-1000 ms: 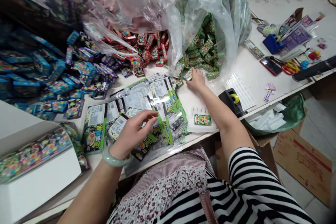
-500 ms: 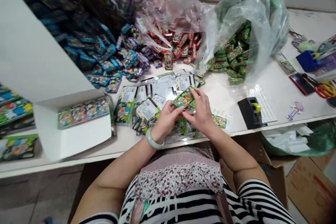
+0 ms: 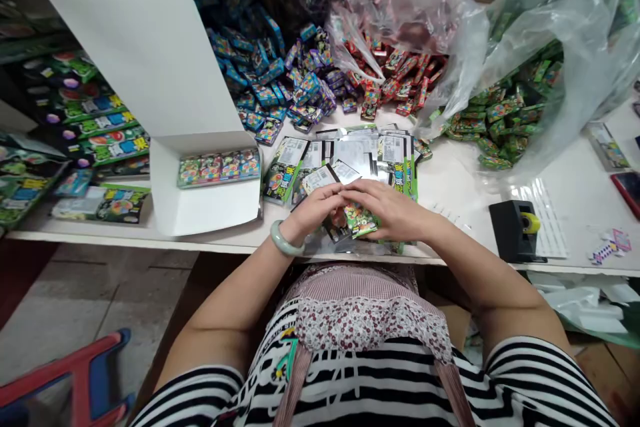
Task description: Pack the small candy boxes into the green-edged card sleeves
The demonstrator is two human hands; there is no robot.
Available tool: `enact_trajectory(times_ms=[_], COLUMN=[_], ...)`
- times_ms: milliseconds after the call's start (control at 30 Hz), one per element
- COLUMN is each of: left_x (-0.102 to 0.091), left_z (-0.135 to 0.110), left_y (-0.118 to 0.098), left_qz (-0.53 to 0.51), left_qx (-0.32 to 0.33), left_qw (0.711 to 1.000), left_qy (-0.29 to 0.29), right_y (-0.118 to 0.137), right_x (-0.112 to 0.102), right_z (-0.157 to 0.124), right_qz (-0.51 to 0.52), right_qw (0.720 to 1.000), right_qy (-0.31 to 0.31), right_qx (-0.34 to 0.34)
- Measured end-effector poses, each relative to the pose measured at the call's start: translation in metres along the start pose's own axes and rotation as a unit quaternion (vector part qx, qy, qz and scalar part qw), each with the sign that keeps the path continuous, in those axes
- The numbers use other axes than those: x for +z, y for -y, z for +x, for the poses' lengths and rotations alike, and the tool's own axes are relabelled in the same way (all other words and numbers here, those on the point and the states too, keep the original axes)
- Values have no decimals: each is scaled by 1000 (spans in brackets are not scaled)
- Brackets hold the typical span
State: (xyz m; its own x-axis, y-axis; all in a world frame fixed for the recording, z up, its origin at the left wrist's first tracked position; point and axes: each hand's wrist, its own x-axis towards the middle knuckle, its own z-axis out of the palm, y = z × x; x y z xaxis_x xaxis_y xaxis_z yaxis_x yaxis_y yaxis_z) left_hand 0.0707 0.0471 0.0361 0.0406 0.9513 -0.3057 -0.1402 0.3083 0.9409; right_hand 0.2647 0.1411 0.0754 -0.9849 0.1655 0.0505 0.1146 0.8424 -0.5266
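My left hand (image 3: 316, 209) and my right hand (image 3: 393, 210) meet over the middle of the table, fingertips touching. My right hand curves over a small green printed packet (image 3: 361, 220), with its fingers and thumb around the packet's edges. The fingers of my left hand are pressed together and bent down; whatever lies beneath them is hidden. Under and behind both hands spreads a loose pile of flat printed cards (image 3: 284, 170) with green, black and white faces and barcodes.
Beside my left hand stands an open white box (image 3: 210, 210) holding a row of small packs (image 3: 220, 168). Heaps of blue packs (image 3: 260, 70), red packs (image 3: 370, 100) and green packs (image 3: 500, 113) lie behind. To the right is a black tape dispenser (image 3: 515, 230).
The view has shifted left, so things appear farther right. The green packet, earlier held up between both hands, is now lower and largely covered by my right hand.
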Motion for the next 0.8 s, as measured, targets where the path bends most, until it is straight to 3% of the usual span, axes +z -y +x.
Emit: enact_trajectory(times_ms=[67, 100, 233, 300, 400, 533, 667, 800], left_x=[-7, -14, -58, -78, -91, -82, -65, -57], left_z=[-6, -9, -21, -28, -38, -40, -16, 12], left_y=[1, 4, 22, 30, 31, 18, 9, 2], left_qz=[26, 46, 178, 266, 388, 530, 608, 623], left_qx=[23, 43, 109, 107, 121, 122, 98, 113], left_qw=[999, 997, 944, 917, 890, 839, 775, 743], left_qy=[-4, -33, -254, -278, -205, 4, 143, 217], right_y=[0, -2, -22, -32, -41, -44, -41, -38], right_x=[5, 8, 17, 20, 23, 24, 25, 30], right_z=[1, -2, -17, -24, -33, -44, -50, -54], right_qz=[11, 12, 19, 50, 102, 176, 265, 356], right_qw=[1000, 999, 988, 983, 975, 952, 925, 888], right_qy=[-6, -24, -103, -116, -128, -167, -170, -171], right_qx=[5, 22, 114, 131, 150, 185, 213, 237])
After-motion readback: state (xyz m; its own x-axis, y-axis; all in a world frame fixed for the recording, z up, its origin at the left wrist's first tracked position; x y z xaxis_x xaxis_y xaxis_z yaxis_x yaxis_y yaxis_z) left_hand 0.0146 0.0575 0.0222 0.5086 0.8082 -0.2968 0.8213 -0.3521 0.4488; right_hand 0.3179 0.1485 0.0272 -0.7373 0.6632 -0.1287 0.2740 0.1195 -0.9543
